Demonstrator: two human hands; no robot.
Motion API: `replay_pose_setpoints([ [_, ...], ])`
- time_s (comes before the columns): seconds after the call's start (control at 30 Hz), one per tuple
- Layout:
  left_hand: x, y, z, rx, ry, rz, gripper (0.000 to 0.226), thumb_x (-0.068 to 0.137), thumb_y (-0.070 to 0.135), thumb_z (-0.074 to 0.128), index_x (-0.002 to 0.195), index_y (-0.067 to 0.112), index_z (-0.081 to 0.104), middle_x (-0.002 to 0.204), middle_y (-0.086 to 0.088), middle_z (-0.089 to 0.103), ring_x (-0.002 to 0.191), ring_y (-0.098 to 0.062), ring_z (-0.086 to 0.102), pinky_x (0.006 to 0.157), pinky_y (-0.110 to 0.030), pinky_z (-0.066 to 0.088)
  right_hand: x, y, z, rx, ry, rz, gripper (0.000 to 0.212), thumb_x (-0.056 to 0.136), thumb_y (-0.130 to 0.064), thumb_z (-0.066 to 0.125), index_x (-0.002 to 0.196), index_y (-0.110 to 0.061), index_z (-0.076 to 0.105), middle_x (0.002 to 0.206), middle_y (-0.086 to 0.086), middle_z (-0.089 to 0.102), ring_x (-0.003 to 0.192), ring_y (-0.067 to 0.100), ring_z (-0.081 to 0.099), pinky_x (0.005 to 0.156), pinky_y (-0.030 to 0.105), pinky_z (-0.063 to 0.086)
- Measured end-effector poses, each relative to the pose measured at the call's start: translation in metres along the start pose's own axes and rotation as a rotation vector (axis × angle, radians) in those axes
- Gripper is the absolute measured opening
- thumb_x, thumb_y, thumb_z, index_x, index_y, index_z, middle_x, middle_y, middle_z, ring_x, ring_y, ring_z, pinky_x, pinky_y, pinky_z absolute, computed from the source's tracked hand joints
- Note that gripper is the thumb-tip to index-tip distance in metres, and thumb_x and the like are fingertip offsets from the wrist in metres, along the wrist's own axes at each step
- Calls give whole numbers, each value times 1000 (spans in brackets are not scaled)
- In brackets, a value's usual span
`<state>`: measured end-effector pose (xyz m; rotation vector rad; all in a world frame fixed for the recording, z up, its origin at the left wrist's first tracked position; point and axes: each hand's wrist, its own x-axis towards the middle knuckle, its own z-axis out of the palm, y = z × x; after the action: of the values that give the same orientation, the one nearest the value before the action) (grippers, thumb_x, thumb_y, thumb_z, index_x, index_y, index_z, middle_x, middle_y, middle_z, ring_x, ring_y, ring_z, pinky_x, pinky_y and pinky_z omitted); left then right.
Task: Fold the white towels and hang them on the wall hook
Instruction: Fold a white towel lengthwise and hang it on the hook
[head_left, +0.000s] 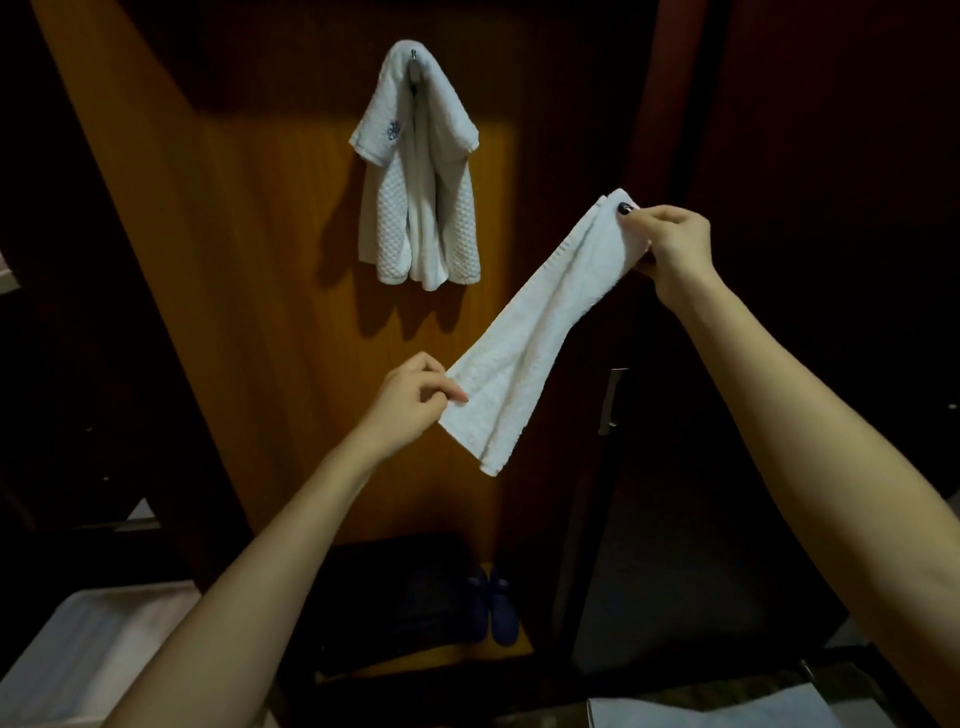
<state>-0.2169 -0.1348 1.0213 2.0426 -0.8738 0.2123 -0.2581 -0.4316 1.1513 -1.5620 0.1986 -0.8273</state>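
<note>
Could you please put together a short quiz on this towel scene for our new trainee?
1. True or false: the wall hook is bare.
2. The folded towel, pinched between the left hand and the right hand, is: A) level, B) slanting, right end higher, C) draped on the hook.
3. What sits low down, below the hung towels?
Key: 1. False, towels hang on it. 2. B. 3. A pair of dark blue shoes.

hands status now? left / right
Left hand: closed, pinching the lower end of the white towel.
Right hand: closed, gripping the towel's upper end.
</note>
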Motion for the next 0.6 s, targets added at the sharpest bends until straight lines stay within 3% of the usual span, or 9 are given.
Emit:
replay_pose_setpoints([
  [0.1,3,4,10,39,-199,-187,17,92,39,56,87,28,67,102,4,41,94,-12,46,75,-15,36,0,-9,10,-140,34,-95,21,84,-22,72,66,-18,62,75,-3,64,75,10,62,64,24,50],
  [0.2,0,10,26,152,-326,-276,82,70,81,45,117,16,61,112,5,27,105,-9,39,90,-26,38,1,-16,21,-230,91,-148,27,82,-24,72,60,-21,57,67,-5,59,69,7,57,59,19,45],
  [0.27,-3,13,44,197,-257,-265,84,68,77,58,120,11,57,112,5,25,99,-5,41,84,-25,45,2,-20,27,-249,106,-159,29,82,-24,71,58,-21,55,64,-6,56,65,4,55,58,17,43],
  [0.37,-4,11,64,123,-50,-270,57,77,46,72,115,5,61,109,3,34,92,-6,42,71,-12,36,1,-26,32,-240,113,-165,29,82,-23,70,58,-21,55,62,-7,55,63,2,53,56,15,41],
  [0.47,-2,5,59,-130,123,-297,20,80,23,75,76,7,64,95,-2,48,81,-11,47,61,-8,34,3,-28,25,-239,117,-160,25,81,-25,71,60,-20,57,67,-5,59,68,5,58,60,18,47],
  [0.53,-1,-5,47,-279,106,-326,35,80,24,75,60,6,54,72,-2,46,60,-11,40,56,-20,30,5,-26,17,-236,117,-148,23,80,-26,72,62,-19,59,74,-1,63,76,10,62,69,25,51],
  [0.6,1,-10,35,-340,27,-337,38,79,33,74,63,4,55,63,-4,37,56,-14,31,54,-25,23,6,-22,9,-240,118,-137,23,80,-26,72,62,-19,59,77,1,64,80,14,63,72,30,52],
])
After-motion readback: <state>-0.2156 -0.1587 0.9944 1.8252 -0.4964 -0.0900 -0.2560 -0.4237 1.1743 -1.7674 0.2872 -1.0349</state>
